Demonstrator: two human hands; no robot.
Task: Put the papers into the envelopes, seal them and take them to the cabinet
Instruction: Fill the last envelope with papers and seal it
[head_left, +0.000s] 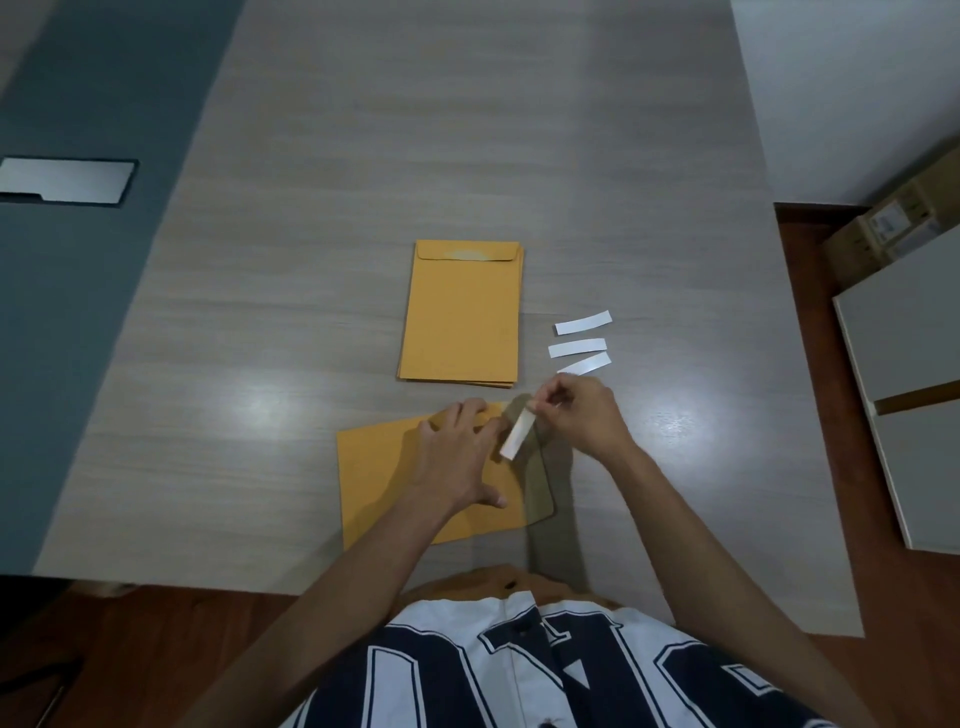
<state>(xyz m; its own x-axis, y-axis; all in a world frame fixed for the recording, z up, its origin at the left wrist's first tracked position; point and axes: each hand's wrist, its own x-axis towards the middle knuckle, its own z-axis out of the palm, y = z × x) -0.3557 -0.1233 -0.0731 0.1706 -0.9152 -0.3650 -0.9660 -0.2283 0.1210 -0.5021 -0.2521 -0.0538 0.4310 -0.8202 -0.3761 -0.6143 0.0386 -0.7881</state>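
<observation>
A yellow envelope (384, 478) lies sideways on the table near its front edge, its flap (537, 483) open to the right. My left hand (460, 457) presses flat on this envelope with fingers spread. My right hand (582, 413) pinches the upper end of a white strip (517, 434) that hangs just above the flap. A stack of yellow envelopes (462, 314) lies further back at the table's middle. Three white strips (579, 343) lie on the table to the right of the stack.
The grey wooden table (363, 156) stretches far ahead. A white cabinet (904, 395) stands to the right, with cardboard boxes (893, 228) behind it. A blue-grey surface with a metal plate (62, 179) runs along the left.
</observation>
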